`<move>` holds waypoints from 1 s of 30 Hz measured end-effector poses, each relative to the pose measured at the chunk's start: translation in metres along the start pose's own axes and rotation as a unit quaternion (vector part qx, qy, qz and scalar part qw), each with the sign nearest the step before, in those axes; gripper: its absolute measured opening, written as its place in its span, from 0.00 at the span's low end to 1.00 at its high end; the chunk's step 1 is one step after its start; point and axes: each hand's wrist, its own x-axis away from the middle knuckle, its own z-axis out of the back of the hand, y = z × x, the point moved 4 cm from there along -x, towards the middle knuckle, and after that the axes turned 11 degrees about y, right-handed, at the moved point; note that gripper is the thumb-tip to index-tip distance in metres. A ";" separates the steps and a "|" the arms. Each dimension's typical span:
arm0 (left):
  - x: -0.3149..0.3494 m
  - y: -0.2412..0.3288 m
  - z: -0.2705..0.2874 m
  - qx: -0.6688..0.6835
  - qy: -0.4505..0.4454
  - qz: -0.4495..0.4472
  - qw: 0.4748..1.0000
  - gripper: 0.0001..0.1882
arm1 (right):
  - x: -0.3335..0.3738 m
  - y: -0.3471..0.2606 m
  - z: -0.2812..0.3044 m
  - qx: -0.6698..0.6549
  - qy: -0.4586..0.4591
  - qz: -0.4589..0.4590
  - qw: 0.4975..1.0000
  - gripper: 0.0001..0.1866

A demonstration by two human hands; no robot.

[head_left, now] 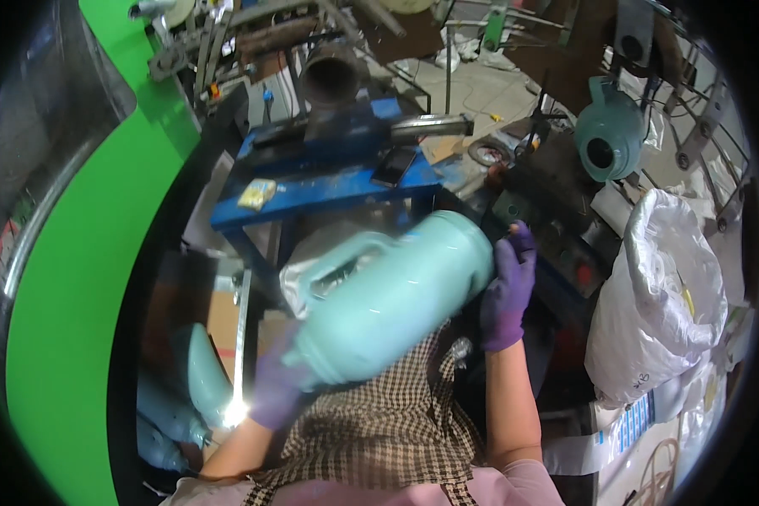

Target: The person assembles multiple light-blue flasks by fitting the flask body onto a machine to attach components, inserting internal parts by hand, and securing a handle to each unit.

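Bright green panelling (55,354) curves down the left side of the workshop, and beside it, low down, are some smooth blue-green plastic pieces (207,371). Next comes my left hand (276,384), gloved in purple and blurred; it is clamped on the lower-left end of a pale green jug (396,304), though I cannot make out each finger. Beyond, a blue table (312,202) carries a yellow packet (257,194) and a dark phone (394,166). The jug is in the air in front of my checked apron (371,430), tilted, its other end up to the right. It looks like hollow moulded plastic, so I judge it light for its bulk, fairly stiff, hard to break but slick against gloves. Its handle (333,255), on the upper-left side, should give the surest grip; the banded ends should suit two hands better than the round middle. My right hand (506,291) is at that other end, well apart from the left, fingers raised; I cannot tell whether it presses on the plastic. Farther right are another jug (620,122) and a white sack (616,337).
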 end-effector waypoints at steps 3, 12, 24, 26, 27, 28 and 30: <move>-0.038 0.010 0.061 -0.081 0.118 -0.125 0.982 0.39 | 0.005 0.014 0.003 0.013 -0.125 0.032 0.992 0.15; -0.241 0.153 -0.059 -0.619 0.138 -0.513 0.578 0.43 | 0.009 0.070 0.042 0.024 -0.050 -0.144 0.988 0.10; -0.469 0.146 -0.092 -0.739 0.046 -0.353 0.572 0.29 | 0.017 0.081 0.029 0.141 -0.130 -0.011 0.981 0.09; -0.450 0.148 -0.117 -0.766 0.007 -0.390 0.510 0.35 | 0.020 0.087 0.031 0.092 -0.120 -0.081 0.985 0.09; -0.396 0.168 -0.155 -0.807 -0.034 -0.405 0.429 0.39 | 0.019 0.099 0.043 0.046 -0.098 -0.097 0.989 0.10; -0.357 0.177 -0.174 -0.845 -0.058 -0.406 0.343 0.45 | 0.019 0.098 0.047 0.031 -0.081 -0.109 0.990 0.10; -0.329 0.169 -0.211 -0.631 -0.101 -0.558 0.529 0.43 | 0.016 0.085 0.048 0.045 -0.075 -0.127 0.988 0.09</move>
